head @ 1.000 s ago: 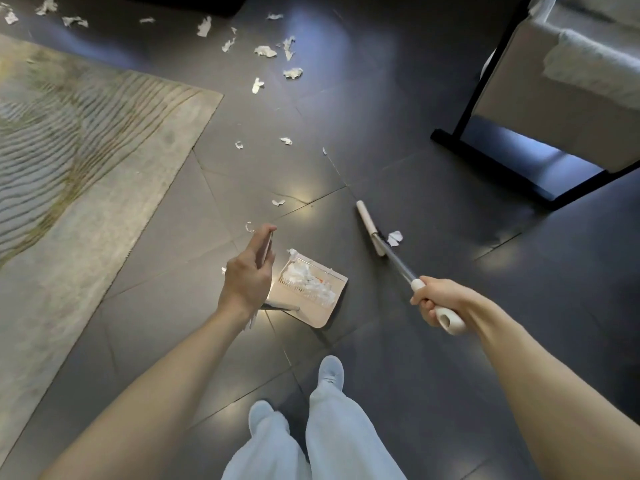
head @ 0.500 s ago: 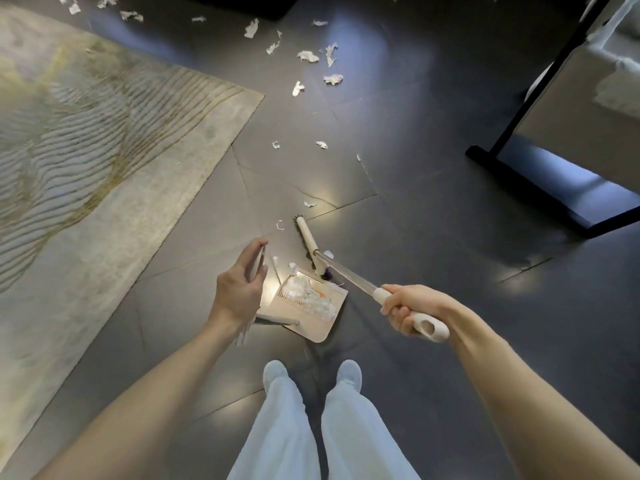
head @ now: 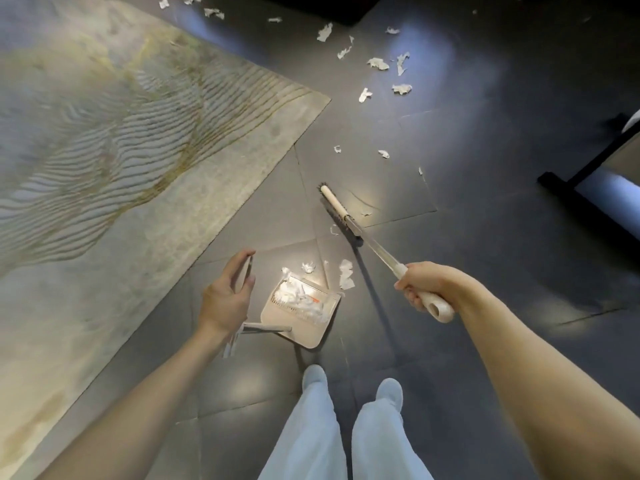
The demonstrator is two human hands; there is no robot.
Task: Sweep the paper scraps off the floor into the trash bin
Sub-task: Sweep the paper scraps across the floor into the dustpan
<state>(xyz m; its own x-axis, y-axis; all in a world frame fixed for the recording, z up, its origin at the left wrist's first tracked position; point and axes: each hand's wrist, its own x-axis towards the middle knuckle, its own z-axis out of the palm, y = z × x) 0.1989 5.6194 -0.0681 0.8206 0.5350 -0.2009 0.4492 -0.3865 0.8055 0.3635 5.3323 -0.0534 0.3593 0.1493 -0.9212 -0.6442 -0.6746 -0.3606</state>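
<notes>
A beige dustpan point(head: 313, 329) rests on the dark tiled floor just ahead of my feet, holding a heap of white paper scraps point(head: 298, 296). My left hand point(head: 227, 297) grips the top of its upright handle. My right hand point(head: 424, 287) is shut on the cream grip of a broom, whose head point(head: 337, 211) lies on the floor beyond the pan. A few scraps point(head: 346, 278) lie right at the pan's lip. Several more scraps point(head: 379, 64) are scattered farther away on the tiles. No trash bin is in view.
A large beige patterned rug point(head: 121, 150) covers the floor on the left, its corner close to the far scraps. A black furniture frame point(head: 581, 199) stands at the right. My feet point(head: 349, 386) in pale trousers stand just behind the dustpan.
The broom swept a scrap from the right to the pan's mouth, then its head swung away up the floor. The view shifted, with the rug and scraps moving right in the frame.
</notes>
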